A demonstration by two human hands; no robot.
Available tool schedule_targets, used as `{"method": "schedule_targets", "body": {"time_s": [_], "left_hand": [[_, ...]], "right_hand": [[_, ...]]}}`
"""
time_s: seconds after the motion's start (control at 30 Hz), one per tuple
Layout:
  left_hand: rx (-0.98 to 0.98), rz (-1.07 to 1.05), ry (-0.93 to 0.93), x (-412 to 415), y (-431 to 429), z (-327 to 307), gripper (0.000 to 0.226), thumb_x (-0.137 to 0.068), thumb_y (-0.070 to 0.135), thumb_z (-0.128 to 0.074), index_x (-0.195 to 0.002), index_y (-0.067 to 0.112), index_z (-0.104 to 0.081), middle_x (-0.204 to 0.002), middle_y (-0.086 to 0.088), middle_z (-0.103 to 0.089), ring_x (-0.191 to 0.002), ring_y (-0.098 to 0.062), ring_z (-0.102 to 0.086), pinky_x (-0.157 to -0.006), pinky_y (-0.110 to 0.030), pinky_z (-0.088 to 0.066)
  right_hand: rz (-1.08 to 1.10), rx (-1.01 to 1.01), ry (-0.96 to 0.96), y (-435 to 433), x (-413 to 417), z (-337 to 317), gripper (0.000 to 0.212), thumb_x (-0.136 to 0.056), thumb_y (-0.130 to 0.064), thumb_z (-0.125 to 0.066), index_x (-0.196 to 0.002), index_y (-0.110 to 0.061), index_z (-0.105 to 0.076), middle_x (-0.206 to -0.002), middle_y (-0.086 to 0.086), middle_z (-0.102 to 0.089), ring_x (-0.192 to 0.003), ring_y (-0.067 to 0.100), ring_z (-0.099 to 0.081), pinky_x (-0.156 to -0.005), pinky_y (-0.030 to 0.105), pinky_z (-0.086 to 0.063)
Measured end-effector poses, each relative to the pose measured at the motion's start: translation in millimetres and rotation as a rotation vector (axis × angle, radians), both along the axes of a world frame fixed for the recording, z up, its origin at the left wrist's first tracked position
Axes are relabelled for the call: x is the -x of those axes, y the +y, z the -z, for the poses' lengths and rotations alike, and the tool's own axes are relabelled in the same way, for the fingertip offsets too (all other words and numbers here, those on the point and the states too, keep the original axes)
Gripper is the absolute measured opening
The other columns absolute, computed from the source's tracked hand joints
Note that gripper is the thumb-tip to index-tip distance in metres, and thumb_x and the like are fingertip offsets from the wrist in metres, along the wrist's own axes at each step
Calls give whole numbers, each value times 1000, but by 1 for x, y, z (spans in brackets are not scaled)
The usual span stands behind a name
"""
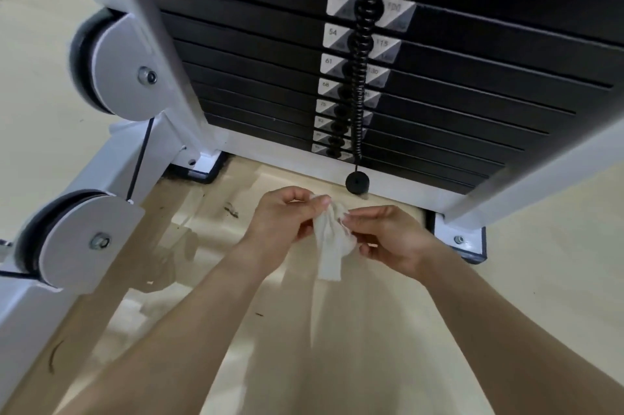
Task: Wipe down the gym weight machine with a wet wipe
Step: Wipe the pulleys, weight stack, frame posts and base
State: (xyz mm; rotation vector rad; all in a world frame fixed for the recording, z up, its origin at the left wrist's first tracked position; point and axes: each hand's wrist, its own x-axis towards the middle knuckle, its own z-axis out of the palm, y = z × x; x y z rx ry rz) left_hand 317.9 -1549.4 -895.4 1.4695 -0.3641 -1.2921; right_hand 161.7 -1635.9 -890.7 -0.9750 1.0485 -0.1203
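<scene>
A crumpled white wet wipe (329, 245) hangs between my two hands in front of the weight machine. My left hand (280, 222) pinches its upper edge with thumb and fingertips. My right hand (388, 239) pinches its right side. The black weight stack (472, 83) with numbered labels fills the top of the view, inside a white frame (270, 153). A coiled black cord with a round selector-pin knob (357, 182) dangles just above my hands.
Two white pulley covers (125, 66) (87, 239) with a black cable stand at the left. A white frame foot (461, 239) with a bolt sits to the right of my hands. The beige floor (202, 212) shows dark scuffs and shiny patches.
</scene>
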Motion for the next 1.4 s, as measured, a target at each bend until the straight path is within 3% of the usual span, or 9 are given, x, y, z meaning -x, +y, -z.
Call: {"method": "schedule_targets", "body": {"time_s": [0.23, 0.37, 0.6, 0.8, 0.93, 1.03, 1.17, 1.27, 1.4], "left_hand": [[-125, 291, -167, 10, 3, -6, 24, -78, 31, -80, -87, 10, -74, -78, -4, -63, -70, -15, -53, -71, -27, -46], [-78, 263, 3, 19, 6, -8, 36, -75, 38, -81, -93, 7, -76, -94, -18, -66, -88, -29, -59, -88, -39, -48], [-111, 127, -141, 21, 16, -8, 25, -98, 18, -57, -94, 0, -74, -86, -14, -71, -78, -24, -62, -68, -24, -52], [-65, -108, -442, 26, 31, -10, 36, -83, -13, -49, -85, 16, -70, -81, 8, -63, -77, -6, -56, -74, -20, -45], [37, 334, -338, 43, 31, -18, 27, -79, -1, -72, -93, 21, -69, -100, 6, -70, -98, -6, -63, -86, -25, -50], [-4, 276, -327, 57, 29, -5, 25, -77, 3, -78, -93, 19, -68, -93, -6, -72, -82, -14, -66, -78, -34, -56], [-30, 312, -598, 55, 16, -2, 13, -85, 18, -72, -73, 16, -73, -75, -3, -69, -65, -6, -59, -64, -27, -47], [-48, 395, -745, 57, 4, -8, 28, -89, 28, -66, -70, 8, -66, -85, -8, -61, -76, -10, -55, -68, -26, -43], [-45, 503, -965, 66, -17, -10, 21, -95, 33, -59, -91, 19, -75, -93, -1, -56, -83, -15, -55, -67, -27, -40]], "right_hand": [[42, -82, 161, -17, 51, -8, 23, -97, -24, -57, -98, -7, -72, -100, 9, -73, -89, 20, -68, -74, 31, -51], [-81, -39, -105, -9, 55, -13, 44, -88, -43, -64, -130, -32, -58, -130, -7, -63, -122, 11, -56, -98, 43, -50], [97, -5, -47, 1, 46, -1, 9, -87, -8, -70, -95, -4, -69, -82, 8, -66, -65, 15, -52, -57, 20, -42], [0, -49, 58, 1, 41, -9, 24, -95, -24, -62, -100, -2, -69, -86, 9, -68, -75, 19, -62, -66, 28, -52], [-55, -94, 30, 0, 36, -20, 36, -95, -28, -62, -105, 7, -68, -104, 24, -70, -90, 31, -65, -85, 46, -54], [34, -103, 166, -1, 30, -22, 36, -92, -34, -66, -95, 2, -66, -83, 16, -70, -69, 25, -60, -65, 31, -52], [18, 208, 446, -13, 35, -17, 48, -87, -55, -64, -81, -8, -58, -57, 3, -43, -44, 14, -32, -43, 20, -25], [-217, 340, 436, -17, 49, -28, 55, -76, -71, -61, -105, -24, -61, -86, -1, -60, -68, 11, -52, -59, 22, -38], [-454, 483, 454, -25, 53, -37, 37, -77, -42, -80, -108, -28, -68, -70, -8, -46, -63, 8, -45, -54, 14, -32]]}}
